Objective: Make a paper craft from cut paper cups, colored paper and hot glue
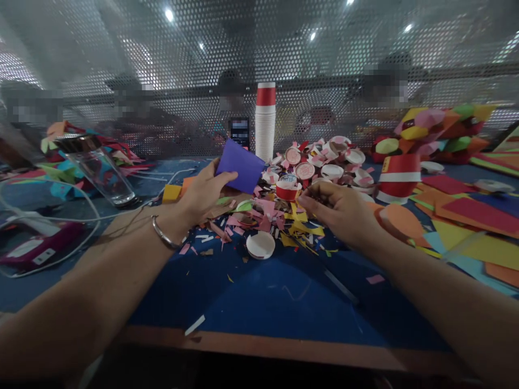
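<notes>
My left hand [203, 197], with a bracelet at the wrist, grips a purple sheet of paper [241, 167] between the thumb and the fingers behind it. The sheet is tilted up over the scrap pile. My right hand [338, 210] has its fingers curled and pinched together; what they hold, if anything, is too small to tell. Just left of its fingertips is a red and white cut cup piece [287, 190] with a jagged rim. A white cup bottom [260, 245] lies on the blue table below, between my hands.
Paper scraps [267, 213] and cut cup bottoms [332, 172] heap up ahead, before a tall cup stack [265, 127] and a phone [239, 131]. On the left are a glass bottle [103, 173], cables and a purple power strip [44, 246]. Right: red cup [399, 175], coloured paper [470, 227].
</notes>
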Available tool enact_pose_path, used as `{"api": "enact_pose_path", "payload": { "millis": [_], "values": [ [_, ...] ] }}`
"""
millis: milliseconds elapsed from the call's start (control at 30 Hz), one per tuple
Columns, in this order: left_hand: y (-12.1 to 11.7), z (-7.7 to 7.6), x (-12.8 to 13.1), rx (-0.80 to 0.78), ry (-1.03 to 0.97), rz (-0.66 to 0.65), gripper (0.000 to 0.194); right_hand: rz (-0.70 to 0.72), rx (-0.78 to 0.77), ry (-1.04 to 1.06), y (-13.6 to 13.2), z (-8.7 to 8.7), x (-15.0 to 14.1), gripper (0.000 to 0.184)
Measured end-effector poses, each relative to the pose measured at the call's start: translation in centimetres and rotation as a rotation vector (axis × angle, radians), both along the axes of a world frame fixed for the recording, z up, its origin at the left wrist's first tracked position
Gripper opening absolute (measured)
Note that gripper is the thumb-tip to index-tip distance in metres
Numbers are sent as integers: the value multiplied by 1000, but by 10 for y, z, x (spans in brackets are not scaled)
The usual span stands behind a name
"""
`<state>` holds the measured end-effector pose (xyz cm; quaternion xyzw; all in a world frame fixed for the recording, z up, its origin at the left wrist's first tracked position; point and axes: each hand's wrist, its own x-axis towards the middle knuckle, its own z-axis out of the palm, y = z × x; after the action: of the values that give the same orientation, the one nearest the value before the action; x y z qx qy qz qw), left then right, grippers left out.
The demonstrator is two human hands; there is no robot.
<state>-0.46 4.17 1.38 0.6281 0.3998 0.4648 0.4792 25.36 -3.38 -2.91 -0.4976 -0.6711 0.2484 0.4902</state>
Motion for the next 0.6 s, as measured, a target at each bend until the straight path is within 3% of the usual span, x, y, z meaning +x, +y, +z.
{"api": "enact_pose_path", "payload": {
  "millis": [200, 300, 367, 467, 600],
  "values": [
    [-24, 2, -3, 247, 477, -157, 27, 9, 22, 27, 2, -2, -3, 31],
    [-27, 1, -5, 422, 743, -266, 19, 20, 4, 57, 2, -3, -3, 41],
    [-26, 0, -7, 497, 804, -327, 18, 40, -2, 44, 2, -3, -5, 48],
    [-26, -2, -6, 560, 812, -362, 14, 106, 7, 34, 3, -1, -8, 42],
    [-28, -2, -4, 560, 815, -295, 19, 41, 66, -47, 2, 1, -9, 32]
  ]
}}
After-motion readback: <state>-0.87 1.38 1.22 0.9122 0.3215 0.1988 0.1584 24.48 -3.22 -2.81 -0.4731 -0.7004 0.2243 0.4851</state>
